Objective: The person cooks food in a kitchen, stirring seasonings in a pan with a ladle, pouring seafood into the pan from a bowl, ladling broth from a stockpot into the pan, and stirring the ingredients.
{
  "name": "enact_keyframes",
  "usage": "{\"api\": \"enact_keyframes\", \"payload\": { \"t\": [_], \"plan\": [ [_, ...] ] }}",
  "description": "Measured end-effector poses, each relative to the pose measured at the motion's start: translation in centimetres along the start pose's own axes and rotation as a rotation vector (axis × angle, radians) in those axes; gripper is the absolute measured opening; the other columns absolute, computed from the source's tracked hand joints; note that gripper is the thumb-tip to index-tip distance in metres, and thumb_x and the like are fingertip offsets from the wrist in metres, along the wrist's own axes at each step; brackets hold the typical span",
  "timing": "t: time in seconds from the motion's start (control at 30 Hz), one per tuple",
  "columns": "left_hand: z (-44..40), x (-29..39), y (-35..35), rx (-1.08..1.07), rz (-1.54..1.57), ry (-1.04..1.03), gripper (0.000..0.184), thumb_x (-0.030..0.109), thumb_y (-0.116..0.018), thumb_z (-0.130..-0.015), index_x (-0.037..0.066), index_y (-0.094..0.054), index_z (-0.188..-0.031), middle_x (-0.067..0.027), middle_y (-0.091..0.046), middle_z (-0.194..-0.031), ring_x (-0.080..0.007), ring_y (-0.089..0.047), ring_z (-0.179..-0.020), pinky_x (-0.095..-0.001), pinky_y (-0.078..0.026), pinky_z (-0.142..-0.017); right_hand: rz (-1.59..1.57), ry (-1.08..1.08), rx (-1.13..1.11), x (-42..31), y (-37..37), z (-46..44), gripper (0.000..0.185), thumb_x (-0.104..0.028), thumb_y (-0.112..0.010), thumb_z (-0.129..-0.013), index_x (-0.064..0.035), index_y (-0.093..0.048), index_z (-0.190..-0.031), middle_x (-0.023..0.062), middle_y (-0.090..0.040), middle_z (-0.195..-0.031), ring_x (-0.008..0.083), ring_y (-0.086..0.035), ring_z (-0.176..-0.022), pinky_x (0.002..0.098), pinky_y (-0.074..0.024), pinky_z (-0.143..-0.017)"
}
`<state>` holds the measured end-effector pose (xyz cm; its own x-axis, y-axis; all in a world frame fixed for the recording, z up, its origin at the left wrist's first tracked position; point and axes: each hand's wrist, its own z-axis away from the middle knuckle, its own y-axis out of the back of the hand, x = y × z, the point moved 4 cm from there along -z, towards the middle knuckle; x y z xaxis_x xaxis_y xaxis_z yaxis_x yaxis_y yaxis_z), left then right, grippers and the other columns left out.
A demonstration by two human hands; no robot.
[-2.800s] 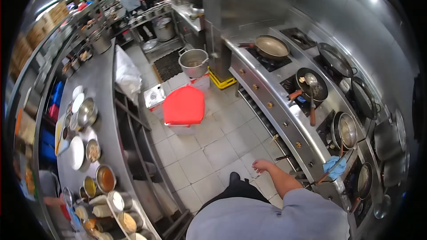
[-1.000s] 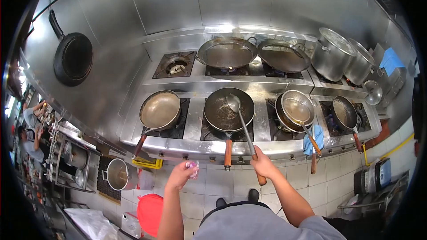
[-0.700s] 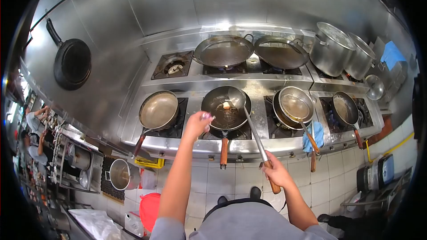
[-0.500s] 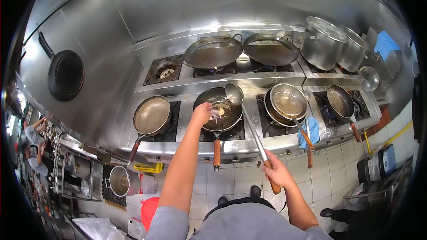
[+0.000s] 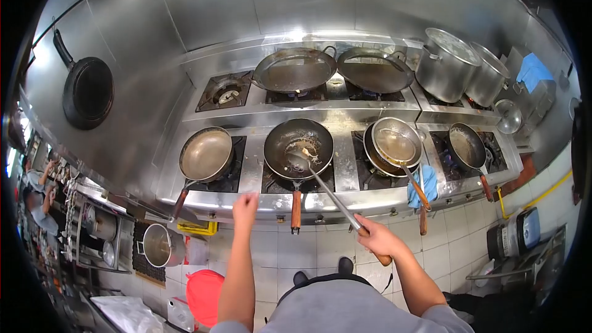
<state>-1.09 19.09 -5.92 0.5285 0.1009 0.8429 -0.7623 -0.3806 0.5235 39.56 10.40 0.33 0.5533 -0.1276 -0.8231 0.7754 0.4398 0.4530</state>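
Note:
My right hand (image 5: 377,238) is wrapped around the wooden grip of a long metal ladle (image 5: 336,200). The bowl of the ladle rests inside a dark wok (image 5: 280,163), against some pale food pieces (image 5: 306,149), whose kind is hard to make out. Toward me from the wok sticks its wooden handle (image 5: 296,209), which neither hand touches. My left hand (image 5: 245,208) hangs to the left of that handle, by the front edge of the stove, with its fingers curled closed and nothing visible in them.
A shallow pan (image 5: 205,154) sits left of the wok. On the right are a strainer (image 5: 398,140) over another pan, a blue cloth (image 5: 423,186) and a small pan (image 5: 467,147). Two wide pans and tall stockpots (image 5: 449,65) stand behind. A red lid-like object (image 5: 205,298) is low at left.
My left hand has drawn back from over the wok toward me and down. The ladle's bowl, held up at the wok's right rim before, has come down into the food.

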Motion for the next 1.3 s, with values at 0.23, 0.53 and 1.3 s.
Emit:
{"api": "enact_keyframes", "payload": {
  "t": [0.23, 0.53, 1.3],
  "plan": [
    [24.2, -28.1, -0.9, -0.42, 0.073, 0.643, 0.028, 0.027, -0.06, -0.09, 0.001, -0.068, -0.095, -0.0081, -0.067, -0.072, -0.0176, -0.064, -0.059, -0.0314, -0.052, -0.055, 0.242, -0.005, 0.067, -0.9, -1.1, -7.4, 0.074, -0.015, -0.061, -0.078, -0.0092, -0.033, -0.146, 0.0247, -0.062, -0.111, 0.0396, -0.061, -0.101, 0.0397, -0.0478, -0.087],
    [35.0, -35.9, 3.0, -0.283, 0.18, 1.12, 0.02, 0.018, -0.061, -0.084, 0.0, -0.065, -0.091, -0.0125, -0.064, -0.074, -0.0197, -0.062, -0.054, -0.0329, -0.051, -0.046, -0.247, -0.115, -0.039, -2.4, -4.0, -4.4, 0.072, -0.011, -0.061, -0.081, -0.0046, -0.031, -0.146, 0.0142, -0.063, -0.087, 0.0232, -0.063, -0.072, 0.0355, -0.0517, -0.068],
    [5.9, -24.6, -18.8, -0.325, 0.539, 0.794, 0.049, 0.027, -0.061, -0.092, 0.014, -0.04, -0.134, -0.0063, -0.056, -0.118, -0.0258, -0.057, -0.093, -0.0399, -0.053, -0.069, -0.269, -0.117, 0.209, -3.5, -6.8, 6.2, 0.068, -0.011, -0.058, -0.088, -0.0148, -0.029, -0.15, 0.0036, -0.055, -0.081, 0.012, -0.053, -0.066, 0.0279, -0.0486, -0.063]
  ]
}}
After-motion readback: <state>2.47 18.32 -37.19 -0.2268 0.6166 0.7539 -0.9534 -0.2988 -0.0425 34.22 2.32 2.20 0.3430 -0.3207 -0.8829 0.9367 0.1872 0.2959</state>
